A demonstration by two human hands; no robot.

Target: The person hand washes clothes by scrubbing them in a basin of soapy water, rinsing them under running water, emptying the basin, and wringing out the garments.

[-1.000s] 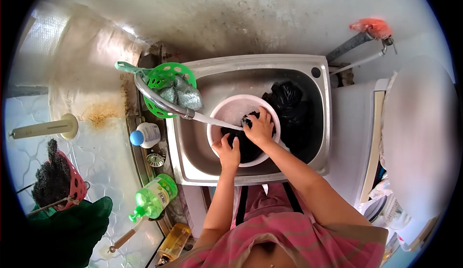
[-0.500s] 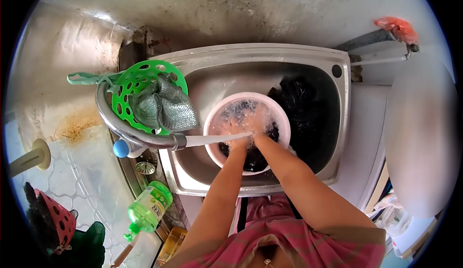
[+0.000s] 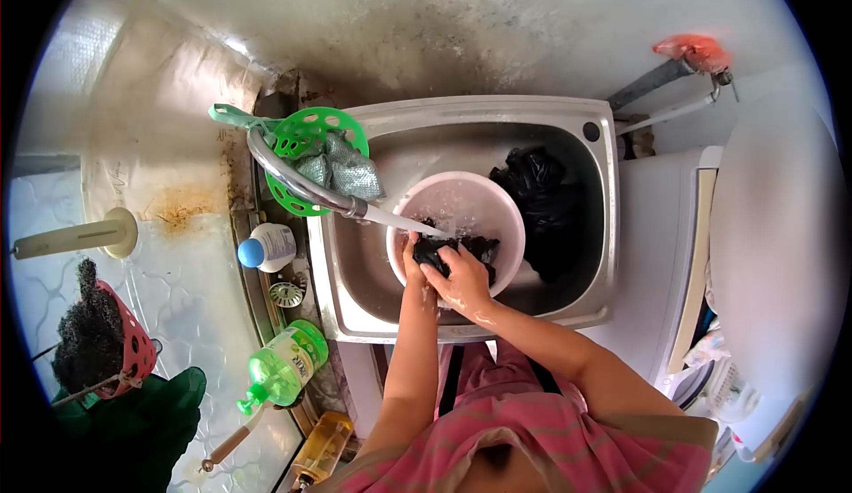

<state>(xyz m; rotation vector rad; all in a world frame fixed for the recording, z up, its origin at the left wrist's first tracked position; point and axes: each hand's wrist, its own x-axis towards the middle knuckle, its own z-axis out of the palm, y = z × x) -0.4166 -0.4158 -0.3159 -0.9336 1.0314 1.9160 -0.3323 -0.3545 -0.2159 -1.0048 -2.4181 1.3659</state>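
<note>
A pale pink basin [image 3: 513, 218] stands in the steel sink [image 3: 390, 129]. Over it, my left hand [image 3: 414, 260] and my right hand [image 3: 463, 278] are closed round a bunched, wet black cloth [image 3: 432, 252]. Water from the curved tap [image 3: 306, 189] runs down onto the cloth. More of the dark material lies in the basin, below and beside my hands. A bit of foam clings to my right wrist. To the right of the basin, another black, shiny wet heap [image 3: 550, 205] lies on the sink floor.
A green perforated basket [image 3: 297, 129] holding a silvery-grey cloth [image 3: 355, 169] sits behind the tap. Left of the sink stand a blue-capped white bottle [image 3: 271, 247], a metal drain strainer [image 3: 287, 294] and a green pump bottle [image 3: 288, 364]. A white appliance [image 3: 657, 262] adjoins the sink's right side.
Both hands have come up out of the foamy water, now gripping the bunched black cloth under the stream. Less foam shows in the basin. The view has shifted somewhat.
</note>
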